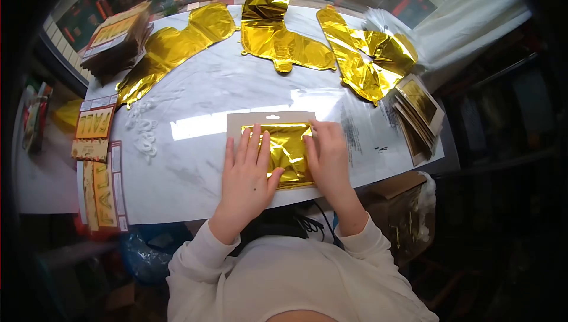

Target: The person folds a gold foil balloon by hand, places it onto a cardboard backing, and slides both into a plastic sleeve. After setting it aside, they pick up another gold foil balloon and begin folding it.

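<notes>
A folded gold foil balloon lies on a grey-brown cardboard card with a hanging slot at its top, near the table's front edge. My left hand rests flat with fingers spread over the left part of the foil and card. At the right side, my right hand touches the foil's edge, its thumb on the foil and apart from the index finger. The right fingers are slightly bent, and the hand hides part of the card's right edge.
Unfolded gold foil balloons lie along the back of the marble-patterned table. Stacked printed cards stand back left, with more "FALL" packs at the left edge. White string, clear plastic sleeves and foil-bearing cards lie around.
</notes>
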`<state>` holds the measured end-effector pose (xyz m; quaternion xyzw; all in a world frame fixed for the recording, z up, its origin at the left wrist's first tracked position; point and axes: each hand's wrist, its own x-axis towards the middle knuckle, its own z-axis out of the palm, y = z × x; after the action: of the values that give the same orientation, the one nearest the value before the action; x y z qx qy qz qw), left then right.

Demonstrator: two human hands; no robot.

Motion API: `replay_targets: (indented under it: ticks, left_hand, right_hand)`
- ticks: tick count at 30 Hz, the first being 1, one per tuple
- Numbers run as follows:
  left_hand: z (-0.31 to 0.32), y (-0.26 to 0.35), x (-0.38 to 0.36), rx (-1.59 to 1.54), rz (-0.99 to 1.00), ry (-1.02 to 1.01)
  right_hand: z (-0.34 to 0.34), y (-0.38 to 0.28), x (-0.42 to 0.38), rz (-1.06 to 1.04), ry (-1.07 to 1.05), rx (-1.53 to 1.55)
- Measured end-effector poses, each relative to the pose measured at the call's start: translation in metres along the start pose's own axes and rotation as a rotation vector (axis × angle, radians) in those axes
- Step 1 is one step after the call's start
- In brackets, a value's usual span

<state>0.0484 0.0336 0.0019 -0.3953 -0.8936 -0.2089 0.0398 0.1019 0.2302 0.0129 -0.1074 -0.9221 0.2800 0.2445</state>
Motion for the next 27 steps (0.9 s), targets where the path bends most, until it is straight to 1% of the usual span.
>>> replay_targets:
  ticks: [1,2,4,5,7,14,16,17,19,20,22,23,25,27]
  left_hand:
    - [-0.001,0.0,0.002,0.001,-0.002,-0.001]
    - [-0.003,0.001,0.004,-0.014,-0.004,-0.011]
    - [-0.001,0.0,0.006,-0.03,-0.006,-0.023]
    - [0.003,-0.001,0.007,-0.062,0.002,0.005]
    - [0.009,-0.002,0.007,-0.094,0.008,0.029]
    - [0.013,-0.001,0.007,-0.031,-0.005,0.011]
    - [0.013,-0.001,0.007,-0.031,-0.009,0.003]
    - [0.013,-0.001,0.007,-0.019,-0.02,0.009]
    - [0.012,0.0,0.005,-0.004,-0.03,0.014]
    - [0.01,0.001,0.005,-0.008,-0.042,-0.006]
    - [0.01,0.002,0.006,-0.015,-0.052,-0.025]
    - [0.01,0.002,0.006,0.0,-0.046,-0.016]
    - [0.009,0.003,0.005,0.014,-0.036,-0.01]
    - [0.01,0.002,0.006,0.007,-0.041,-0.027]
  right_hand:
    - [0.001,-0.002,-0.001,-0.138,0.014,-0.058]
    - [0.003,-0.003,-0.002,-0.137,0.012,-0.056]
    - [0.008,-0.002,-0.005,-0.278,-0.155,-0.198]
    - [0.01,0.0,-0.006,-0.276,-0.155,-0.196]
    - [0.015,0.004,-0.006,-0.232,-0.272,-0.192]
    - [0.017,0.006,-0.008,-0.249,-0.29,-0.239]
    - [0.017,0.005,-0.007,-0.206,-0.315,-0.254]
    - [0.018,0.007,-0.007,-0.206,-0.314,-0.253]
    - [0.02,0.01,-0.007,-0.246,-0.188,-0.209]
    - [0.014,0.012,-0.002,-0.246,-0.184,-0.207]
    - [-0.009,0.02,0.014,0.052,-0.073,0.092]
    - [-0.016,0.021,0.021,0.054,-0.072,0.091]
    - [-0.025,0.022,0.035,0.385,-0.26,0.473]
    - [-0.017,0.038,0.043,0.385,-0.286,0.499]
